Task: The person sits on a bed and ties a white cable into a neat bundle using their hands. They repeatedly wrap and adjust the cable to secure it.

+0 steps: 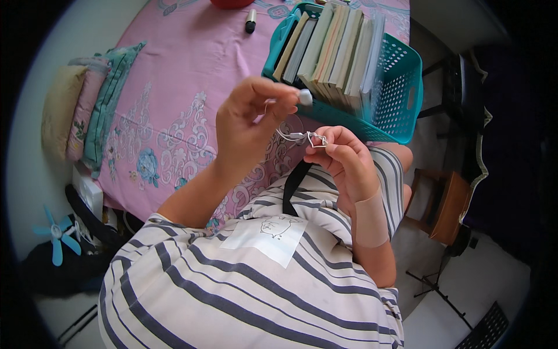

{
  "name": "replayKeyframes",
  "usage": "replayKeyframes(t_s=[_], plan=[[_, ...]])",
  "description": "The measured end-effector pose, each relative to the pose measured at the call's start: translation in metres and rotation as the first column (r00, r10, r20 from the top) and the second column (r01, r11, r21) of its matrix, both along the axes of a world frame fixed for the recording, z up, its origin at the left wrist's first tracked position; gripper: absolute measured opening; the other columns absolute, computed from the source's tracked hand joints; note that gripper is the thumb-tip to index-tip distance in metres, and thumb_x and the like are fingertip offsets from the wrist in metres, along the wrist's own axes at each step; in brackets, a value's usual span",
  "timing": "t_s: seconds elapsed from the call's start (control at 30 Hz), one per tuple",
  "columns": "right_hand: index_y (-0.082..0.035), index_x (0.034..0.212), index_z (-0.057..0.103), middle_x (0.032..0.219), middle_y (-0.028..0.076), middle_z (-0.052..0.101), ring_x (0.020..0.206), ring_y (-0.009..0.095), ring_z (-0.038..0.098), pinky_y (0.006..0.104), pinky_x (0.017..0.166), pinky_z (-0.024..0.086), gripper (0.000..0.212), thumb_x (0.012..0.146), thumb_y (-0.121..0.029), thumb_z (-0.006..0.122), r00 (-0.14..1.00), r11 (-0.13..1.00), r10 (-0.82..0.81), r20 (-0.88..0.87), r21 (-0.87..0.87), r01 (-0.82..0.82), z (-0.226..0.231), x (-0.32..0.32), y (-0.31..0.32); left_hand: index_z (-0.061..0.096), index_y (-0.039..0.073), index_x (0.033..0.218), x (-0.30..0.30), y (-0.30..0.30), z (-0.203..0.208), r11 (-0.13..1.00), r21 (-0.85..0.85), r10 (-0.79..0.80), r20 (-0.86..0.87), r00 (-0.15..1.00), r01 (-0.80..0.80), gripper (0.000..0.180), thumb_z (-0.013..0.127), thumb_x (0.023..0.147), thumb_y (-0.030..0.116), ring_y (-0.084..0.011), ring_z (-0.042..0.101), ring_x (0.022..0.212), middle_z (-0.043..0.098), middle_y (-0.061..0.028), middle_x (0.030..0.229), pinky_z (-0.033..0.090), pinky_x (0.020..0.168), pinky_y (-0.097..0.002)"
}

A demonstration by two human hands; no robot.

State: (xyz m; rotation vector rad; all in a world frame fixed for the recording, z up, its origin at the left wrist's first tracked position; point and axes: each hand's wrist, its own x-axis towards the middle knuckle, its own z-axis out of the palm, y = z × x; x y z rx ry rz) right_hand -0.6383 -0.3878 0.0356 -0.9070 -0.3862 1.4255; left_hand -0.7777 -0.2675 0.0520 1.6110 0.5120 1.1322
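Observation:
My left hand (247, 119) is raised over the bed edge, its thumb and fingers pinched on a thin white cable. A small white end piece (305, 97) sticks out at its fingertips. From there the cable (283, 135) loops down to a small white sleeve or plug (297, 136) and a knotted bunch (317, 139). My right hand (349, 163), lower and to the right, pinches that bunch between thumb and fingers. A beige band wraps the right wrist. Whether the white end is an earbud or a plug is unclear.
A teal perforated basket (401, 96) full of upright books (337, 49) stands just beyond my hands on the pink patterned bedspread (174, 87). A small white-and-black bottle (250, 22) lies farther back. Folded pillows (96, 116) are at left; a brown stool (439, 203) stands at right.

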Motion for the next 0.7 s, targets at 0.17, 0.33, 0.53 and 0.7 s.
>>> replayKeyframes(t_s=[0.17, 0.33, 0.53, 0.7], plan=[[-0.006, 0.087, 0.049, 0.103, 0.012, 0.059, 0.098, 0.022, 0.061, 0.0358, 0.092, 0.047, 0.004, 0.085, -0.005, 0.047, 0.993, 0.991, -0.108, -0.045, 0.071, 0.111, -0.006, 0.007, 0.001, 0.055, 0.002, 0.100, -0.007, -0.008, 0.009, 0.767, -0.276, -0.397, 0.506, 0.766, 0.580, 0.014, 0.061, 0.089, 0.010, -0.0136, 0.064, 0.083, 0.066, -0.0089, 0.088, 0.053, 0.068, -0.0241], [-0.006, 0.085, 0.047, 0.099, 0.014, 0.059, 0.097, 0.025, 0.061, 0.0377, 0.093, 0.045, 0.006, 0.080, -0.007, 0.048, 0.987, 0.977, -0.121, -0.106, 0.165, 0.138, -0.007, 0.021, 0.004, 0.067, 0.006, 0.091, -0.010, -0.051, 0.032, 0.473, -0.082, -0.873, 0.089, 0.479, 0.877, 0.011, 0.070, 0.080, 0.007, -0.0232, 0.063, 0.080, 0.066, -0.0085, 0.093, 0.050, 0.072, -0.0334], [-0.006, 0.081, 0.044, 0.087, 0.014, 0.056, 0.089, 0.028, 0.059, 0.0403, 0.090, 0.044, 0.010, 0.075, -0.011, 0.050, 0.989, 0.940, -0.035, -0.145, 0.332, 0.082, -0.004, 0.028, -0.004, 0.061, 0.004, 0.104, -0.007, -0.026, 0.012, 0.621, 0.625, -0.461, -0.197, 0.865, 0.473, 0.021, 0.063, 0.087, 0.016, -0.0233, 0.061, 0.091, 0.064, -0.0076, 0.097, 0.048, 0.077, -0.0364], [-0.007, 0.080, 0.043, 0.083, 0.014, 0.054, 0.089, 0.029, 0.057, 0.0419, 0.091, 0.042, 0.014, 0.075, -0.018, 0.051, 0.975, 0.927, 0.074, -0.208, 0.376, 0.010, -0.002, 0.029, -0.008, 0.048, 0.006, 0.127, 0.003, -0.009, 0.001, 0.893, -0.046, -0.445, -0.236, 0.864, 0.447, 0.043, 0.061, 0.089, 0.020, -0.0300, 0.055, 0.105, 0.061, -0.0067, 0.105, 0.038, 0.098, -0.0357]])
